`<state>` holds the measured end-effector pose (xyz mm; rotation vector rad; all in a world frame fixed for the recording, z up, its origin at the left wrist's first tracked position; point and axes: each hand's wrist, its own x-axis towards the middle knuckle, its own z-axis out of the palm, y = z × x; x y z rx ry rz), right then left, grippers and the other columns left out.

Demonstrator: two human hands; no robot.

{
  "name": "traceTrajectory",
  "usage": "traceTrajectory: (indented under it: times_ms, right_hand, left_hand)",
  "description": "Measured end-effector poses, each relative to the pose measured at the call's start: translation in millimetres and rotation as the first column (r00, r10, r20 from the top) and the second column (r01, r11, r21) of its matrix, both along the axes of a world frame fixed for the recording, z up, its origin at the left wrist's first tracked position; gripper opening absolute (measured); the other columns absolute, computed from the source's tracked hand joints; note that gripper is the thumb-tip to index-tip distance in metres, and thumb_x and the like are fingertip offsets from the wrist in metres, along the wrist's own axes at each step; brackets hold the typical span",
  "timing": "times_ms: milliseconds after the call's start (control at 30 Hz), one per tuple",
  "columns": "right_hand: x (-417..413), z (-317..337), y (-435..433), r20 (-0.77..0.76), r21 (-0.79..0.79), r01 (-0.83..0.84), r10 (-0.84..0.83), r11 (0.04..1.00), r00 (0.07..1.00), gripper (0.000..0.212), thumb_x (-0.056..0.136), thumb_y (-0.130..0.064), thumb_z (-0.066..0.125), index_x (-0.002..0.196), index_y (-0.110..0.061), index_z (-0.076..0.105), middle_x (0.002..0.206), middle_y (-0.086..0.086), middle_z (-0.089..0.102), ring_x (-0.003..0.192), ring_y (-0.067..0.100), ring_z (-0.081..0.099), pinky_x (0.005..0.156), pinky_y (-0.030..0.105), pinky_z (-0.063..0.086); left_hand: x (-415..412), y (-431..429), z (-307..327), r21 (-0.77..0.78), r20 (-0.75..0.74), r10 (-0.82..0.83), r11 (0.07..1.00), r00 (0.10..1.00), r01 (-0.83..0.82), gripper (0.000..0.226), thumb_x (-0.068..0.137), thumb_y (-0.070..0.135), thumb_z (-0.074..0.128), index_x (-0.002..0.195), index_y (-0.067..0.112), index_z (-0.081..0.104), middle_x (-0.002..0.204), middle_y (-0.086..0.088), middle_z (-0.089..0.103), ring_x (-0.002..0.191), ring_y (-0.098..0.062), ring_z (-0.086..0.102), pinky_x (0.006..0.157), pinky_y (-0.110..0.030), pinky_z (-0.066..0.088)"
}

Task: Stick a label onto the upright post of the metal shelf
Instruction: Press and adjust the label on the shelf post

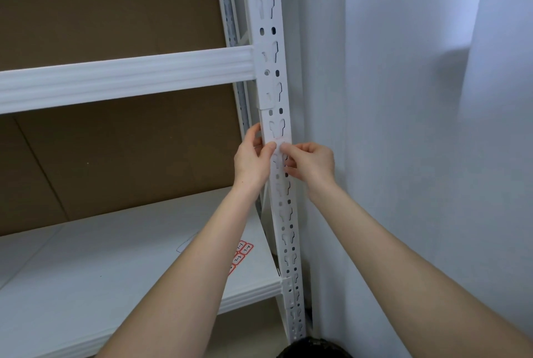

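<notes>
Halfway up the post (275, 222), at 6 o'clock from the beam joint, the label (277, 142) lies on the metal w/ left hand (252, 160) curled round the post, thumb on it, and right hand (311, 162) curled at it (pinch or press, can't tell), so prob. only the rub-down is left.

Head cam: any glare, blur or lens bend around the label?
Head view: soft even light, no glare; the post bows from wide-angle distortion; the label, held by the left hand and right hand, is washed out and too blurred to read.
</notes>
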<state>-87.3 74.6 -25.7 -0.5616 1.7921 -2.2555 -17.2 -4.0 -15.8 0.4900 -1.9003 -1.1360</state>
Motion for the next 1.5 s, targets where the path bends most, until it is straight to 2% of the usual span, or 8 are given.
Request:
traceTrajectory:
  times_ms: [167,433,600,800,967,1267,1367,1500]
  right_hand:
    - [2.5,5.8,-3.6,0.173,-0.121,-0.064,0.085,0.991,0.981,0.013,0.075,-0.009,0.073,0.07,-0.006,0.061,0.063,0.006,0.06,0.057,0.014,0.059,0.063,0.025,0.059]
    - [0.9,5.5,-4.8,0.154,-0.085,-0.049,0.062,0.995,0.986,0.012,0.076,-0.005,0.066,0.067,-0.008,0.06,0.064,0.007,0.062,0.061,0.016,0.061,0.067,0.028,0.059]
    - [1.1,5.6,-3.6,0.044,-0.002,-0.001,0.001,1.0,0.999,0.014,0.074,-0.005,0.063,0.064,-0.01,0.056,0.062,0.006,0.062,0.061,0.018,0.063,0.069,0.029,0.059]
    - [0.9,-1.9,-0.2,0.116,-0.122,-0.081,0.095,0.989,0.989,0.008,0.074,-0.002,0.065,0.072,-0.006,0.059,0.077,0.014,0.066,0.07,0.02,0.065,0.074,0.029,0.059]
    - [1.0,0.5,-0.9,0.081,-0.074,-0.049,0.055,0.996,0.995,0.007,0.075,-0.006,0.068,0.073,-0.005,0.062,0.07,0.009,0.066,0.066,0.016,0.066,0.069,0.026,0.059]
    - [-1.4,0.4,4.3,0.038,-0.075,-0.074,0.077,0.994,0.996,0.012,0.078,-0.009,0.073,0.08,-0.004,0.062,0.076,0.013,0.069,0.068,0.016,0.069,0.068,0.027,0.06]
    - [-2.4,0.9,4.8,0.031,-0.067,-0.08,0.082,0.995,0.996,0.008,0.08,-0.004,0.067,0.077,-0.005,0.06,0.075,0.013,0.068,0.068,0.017,0.069,0.068,0.026,0.06]
    - [-5.5,-3.0,10.3,0.116,-0.136,-0.139,0.155,0.981,0.981,0.013,0.084,0.003,0.055,0.094,-0.003,0.058,0.084,0.016,0.067,0.069,0.018,0.069,0.069,0.026,0.06]
  left_hand:
    - [-0.4,-0.4,0.2,0.005,-0.01,-0.003,1.0,1.0,0.003,0.046,0.094,0.013,0.053,0.137,0.024,0.043,0.126,-0.003,0.061,0.111,-0.017,0.06,0.096,-0.042,0.051]
    - [0.3,3.2,3.0,0.016,-0.012,0.011,1.0,1.0,-0.011,0.046,0.094,0.011,0.053,0.138,0.022,0.043,0.125,-0.005,0.061,0.111,-0.019,0.06,0.093,-0.036,0.051]
    - [0.8,5.5,3.4,0.017,-0.015,0.022,1.0,1.0,-0.021,0.045,0.094,0.01,0.052,0.137,0.021,0.044,0.123,-0.004,0.062,0.109,-0.017,0.06,0.094,-0.036,0.051]
    - [1.7,5.7,4.2,0.022,-0.016,0.016,1.0,1.0,-0.015,0.044,0.095,0.01,0.051,0.137,0.022,0.044,0.121,-0.002,0.063,0.107,-0.016,0.061,0.095,-0.037,0.051]
    - [1.3,4.9,3.6,0.014,-0.017,0.011,1.0,1.0,-0.011,0.044,0.095,0.011,0.051,0.137,0.022,0.043,0.122,-0.002,0.062,0.106,-0.014,0.06,0.09,-0.031,0.051]
    - [0.0,2.6,2.6,0.023,-0.022,-0.001,1.0,1.0,0.001,0.044,0.095,0.011,0.052,0.137,0.023,0.043,0.114,0.001,0.062,0.104,-0.014,0.061,0.091,-0.035,0.053]
    - [-0.2,2.5,3.0,0.015,-0.018,0.0,1.0,1.0,0.001,0.044,0.095,0.011,0.052,0.137,0.022,0.043,0.112,0.002,0.062,0.102,-0.015,0.062,0.09,-0.036,0.053]
    - [0.2,3.2,3.4,0.011,-0.013,0.002,1.0,1.0,-0.001,0.044,0.095,0.011,0.052,0.136,0.021,0.044,0.107,0.005,0.06,0.103,-0.016,0.062,0.092,-0.039,0.053]
